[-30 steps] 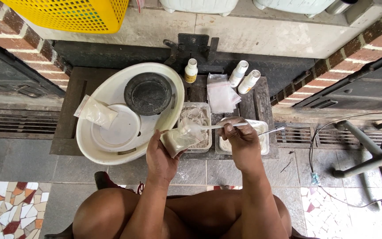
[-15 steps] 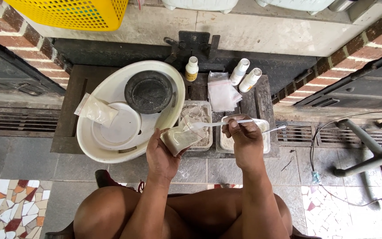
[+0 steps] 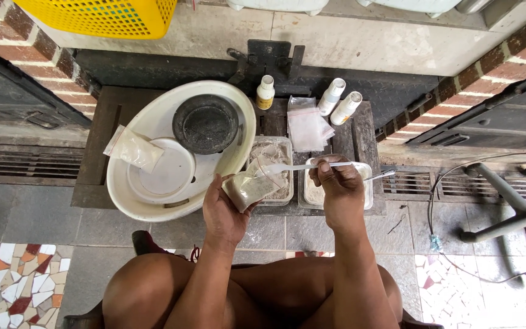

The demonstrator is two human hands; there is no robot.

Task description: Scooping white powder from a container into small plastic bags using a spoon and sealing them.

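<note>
Far left, a big white oval basin (image 3: 153,204) sits on the dark stand, and inside it lie a clear bag of pale powder (image 3: 132,148), a flat white lid (image 3: 165,173) and a round black dish (image 3: 206,123) dusted grey. Moving in, the left hand (image 3: 223,210) comes up just beside the basin's rim, fingers wrapped around a small clear bag (image 3: 252,187) part-filled with whitish powder, mouth tilted toward the right. Behind it sits a clear tub (image 3: 272,167) holding lumpy grey-white powder. Over that tub runs a white plastic spoon (image 3: 299,166), bowl end at the bag's mouth, handle pinched tight in the right hand (image 3: 336,186), fingers closed on it. Under that hand is a second clear tub (image 3: 365,189) with pale powder showing at its bottom. At the back stand a yellow-labelled bottle (image 3: 265,92), a stack of empty clear bags (image 3: 307,126) and two white bottles (image 3: 339,100) lying tilted.
</note>
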